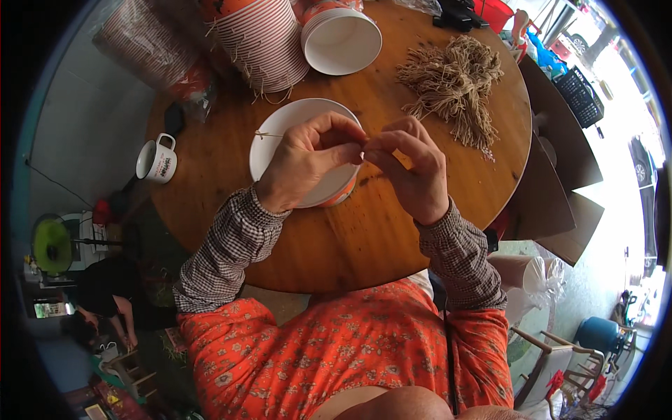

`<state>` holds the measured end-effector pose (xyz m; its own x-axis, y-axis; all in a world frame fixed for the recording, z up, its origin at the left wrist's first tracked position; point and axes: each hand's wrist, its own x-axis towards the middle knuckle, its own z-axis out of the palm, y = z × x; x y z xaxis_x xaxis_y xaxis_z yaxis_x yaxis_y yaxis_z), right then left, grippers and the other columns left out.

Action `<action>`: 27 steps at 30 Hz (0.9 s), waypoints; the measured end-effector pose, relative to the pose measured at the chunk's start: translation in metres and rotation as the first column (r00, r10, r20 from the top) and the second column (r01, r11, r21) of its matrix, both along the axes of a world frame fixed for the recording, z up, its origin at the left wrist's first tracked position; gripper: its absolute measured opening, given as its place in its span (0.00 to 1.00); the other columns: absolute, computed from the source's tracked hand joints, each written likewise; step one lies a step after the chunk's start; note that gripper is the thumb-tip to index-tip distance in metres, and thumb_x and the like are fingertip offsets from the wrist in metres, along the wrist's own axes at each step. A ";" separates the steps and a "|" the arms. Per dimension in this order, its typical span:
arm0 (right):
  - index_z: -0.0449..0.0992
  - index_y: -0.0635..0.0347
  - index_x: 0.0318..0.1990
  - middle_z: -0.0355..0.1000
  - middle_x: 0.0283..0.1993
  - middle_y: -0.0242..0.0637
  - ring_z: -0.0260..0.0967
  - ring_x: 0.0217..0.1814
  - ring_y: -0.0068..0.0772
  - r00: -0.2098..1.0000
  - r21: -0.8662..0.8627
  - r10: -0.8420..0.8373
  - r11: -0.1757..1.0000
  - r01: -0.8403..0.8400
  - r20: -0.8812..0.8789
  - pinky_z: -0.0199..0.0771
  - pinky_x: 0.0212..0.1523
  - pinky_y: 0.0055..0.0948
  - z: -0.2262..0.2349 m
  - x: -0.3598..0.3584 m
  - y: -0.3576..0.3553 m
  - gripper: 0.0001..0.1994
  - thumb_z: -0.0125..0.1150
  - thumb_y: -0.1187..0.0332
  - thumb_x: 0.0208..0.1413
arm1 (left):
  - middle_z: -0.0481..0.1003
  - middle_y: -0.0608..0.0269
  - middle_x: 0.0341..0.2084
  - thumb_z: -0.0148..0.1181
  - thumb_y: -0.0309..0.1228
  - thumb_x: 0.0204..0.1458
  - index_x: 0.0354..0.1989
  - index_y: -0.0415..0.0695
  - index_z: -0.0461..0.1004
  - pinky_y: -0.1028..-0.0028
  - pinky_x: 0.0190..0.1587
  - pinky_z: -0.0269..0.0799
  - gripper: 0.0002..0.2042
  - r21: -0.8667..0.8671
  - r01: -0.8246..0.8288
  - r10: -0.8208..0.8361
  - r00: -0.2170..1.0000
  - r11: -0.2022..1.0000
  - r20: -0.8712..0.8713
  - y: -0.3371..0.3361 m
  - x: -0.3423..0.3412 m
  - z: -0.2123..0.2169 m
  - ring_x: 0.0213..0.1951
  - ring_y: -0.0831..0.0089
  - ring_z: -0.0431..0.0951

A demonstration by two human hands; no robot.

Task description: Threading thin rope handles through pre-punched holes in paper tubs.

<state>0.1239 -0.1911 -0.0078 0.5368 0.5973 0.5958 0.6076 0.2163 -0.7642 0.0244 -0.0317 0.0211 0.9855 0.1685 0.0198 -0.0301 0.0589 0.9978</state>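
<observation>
A white paper bucket (pixel 294 114) with an orange outside stands on the round wooden table, its open mouth facing up. A short tan twine (pixel 269 134) with a knot pokes out at its left rim. Over the bucket's right rim, my left hand (pixel 304 157) pinches thumb and forefinger together. Almost touching it, my right hand (pixel 418 168) is pinched closed just beyond the rim. Something tiny and pale may sit between the fingertips, too small to make out. A loose heap of tan twine pieces (pixel 458 84) lies to the right of my hands.
Nested paper buckets (pixel 262 45) stand at the far side, beside a tipped bucket (pixel 343 42). A plastic-wrapped bucket stack (pixel 143 42) is at far left. A white mug (pixel 157 161) sits near the table's left edge. Opened cardboard (pixel 546 189) adjoins the right edge. Another person (pixel 105 297) bends at lower left.
</observation>
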 end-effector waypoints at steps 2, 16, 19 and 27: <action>0.78 0.60 0.37 0.70 0.36 0.34 0.68 0.36 0.27 0.999 0.012 -0.021 1.000 0.020 0.030 0.71 0.35 0.25 0.001 0.001 0.003 0.07 0.66 0.76 0.48 | 0.76 0.64 0.36 0.59 0.24 0.55 0.38 0.38 0.70 0.79 0.45 0.73 0.06 -0.012 -0.001 0.001 1.000 1.000 -0.009 -0.004 -0.002 -0.002 0.39 0.80 0.76; 0.72 0.67 0.43 0.74 0.33 0.33 0.72 0.31 0.18 0.737 0.074 0.263 0.957 -0.280 -0.623 0.74 0.31 0.19 -0.005 -0.028 0.007 0.07 0.53 0.73 0.62 | 0.74 0.63 0.34 0.58 0.24 0.56 0.43 0.38 0.66 0.79 0.45 0.72 0.10 0.024 -0.099 0.097 0.992 0.995 0.084 0.002 -0.024 0.000 0.40 0.78 0.77; 0.73 0.67 0.40 0.74 0.32 0.32 0.71 0.31 0.17 0.764 0.029 0.203 0.971 -0.236 -0.613 0.73 0.32 0.18 -0.004 -0.032 0.006 0.06 0.56 0.73 0.59 | 0.74 0.65 0.33 0.58 0.24 0.55 0.41 0.38 0.67 0.79 0.44 0.72 0.08 0.094 -0.117 0.108 0.989 0.989 0.098 0.003 -0.029 -0.004 0.39 0.79 0.76; 0.74 0.64 0.37 0.75 0.29 0.30 0.70 0.28 0.15 0.947 -0.104 0.025 0.993 -0.061 -0.319 0.70 0.30 0.17 -0.013 -0.044 0.008 0.06 0.63 0.74 0.52 | 0.75 0.66 0.31 0.58 0.21 0.53 0.36 0.38 0.70 0.78 0.43 0.72 0.04 0.342 -0.277 0.188 0.944 0.898 0.272 -0.005 -0.038 -0.019 0.36 0.79 0.76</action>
<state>0.0799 -0.1833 -0.0210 0.6596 0.6762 0.3282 0.3225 0.1398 -0.9362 -0.0134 -0.0365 0.0022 0.8796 0.3286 0.3439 -0.2246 -0.3502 0.9093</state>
